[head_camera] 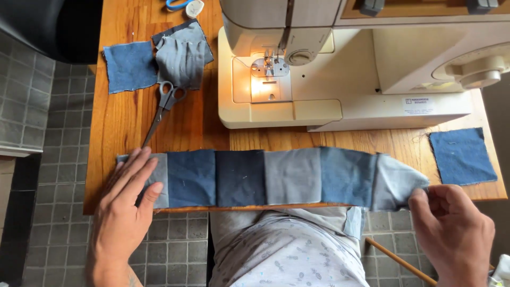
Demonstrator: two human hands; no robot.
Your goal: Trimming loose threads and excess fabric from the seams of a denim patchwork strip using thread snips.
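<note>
A long patchwork strip of denim squares [265, 177], in dark blue, mid blue and grey, lies along the front edge of the wooden table [122, 119]. My left hand [125, 204] rests flat on the strip's left end, fingers spread. My right hand [451, 228] pinches the strip's right end, which lifts slightly off the table.
A cream sewing machine [340, 69] with its lamp lit stands at the back. Grey-handled scissors [164, 106] lie left of it, near loose denim squares [130, 66] and a grey folded piece [180, 58]. Another blue square [462, 155] lies at right. Grey tiled floor below.
</note>
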